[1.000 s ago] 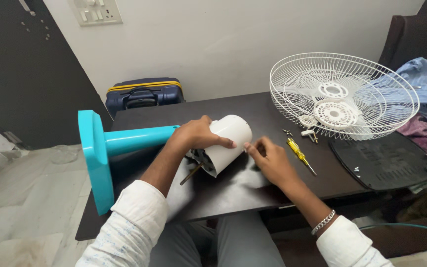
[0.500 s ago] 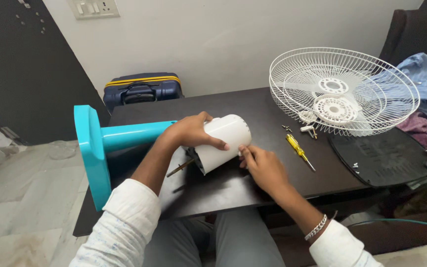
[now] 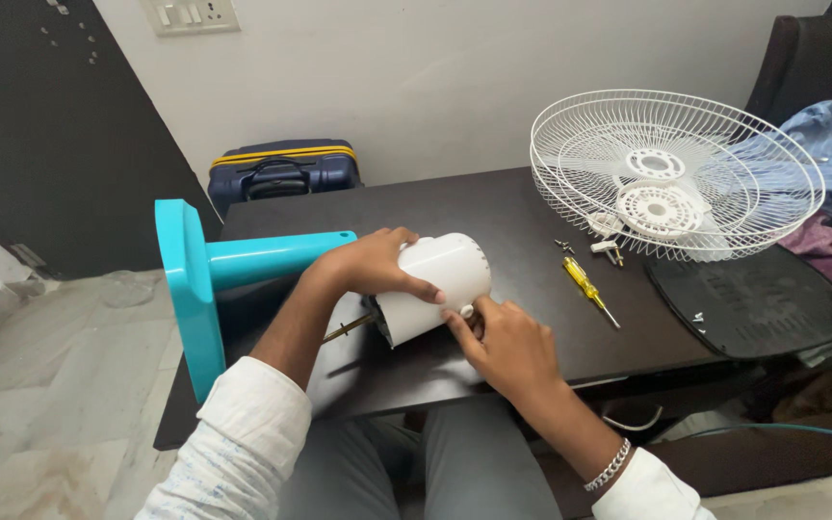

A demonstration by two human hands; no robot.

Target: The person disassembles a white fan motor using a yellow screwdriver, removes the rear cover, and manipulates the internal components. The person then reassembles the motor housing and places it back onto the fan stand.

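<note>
A white motor housing (image 3: 433, 285) of a fan lies on its side on the dark table (image 3: 493, 207), close to the near edge and toward the left end. The left hand (image 3: 377, 262) is clasped over the top of the housing, fingers wrapped across its curved shell and thumb pointing toward the right hand. The right hand (image 3: 507, 345) sits just in front of the housing, its fingertips (image 3: 461, 323) pinched on a small white knob at the housing's lower rim. A thin metal shaft (image 3: 347, 329) sticks out of the housing's open end toward the near left. Behind the left hand a teal stand (image 3: 206, 274) lies tipped over, its pole running along the table and its flat base hanging past the left edge. A yellow-handled screwdriver (image 3: 588, 289) lies on the table to the right of the housing, well apart from it, with a few small screws (image 3: 564, 246) just beyond its handle. A white wire fan guard (image 3: 671, 173) rests at the far right corner, and a dark flat panel (image 3: 758, 303) lies along the right edge. A navy suitcase (image 3: 283, 170) stands beyond the far edge
</note>
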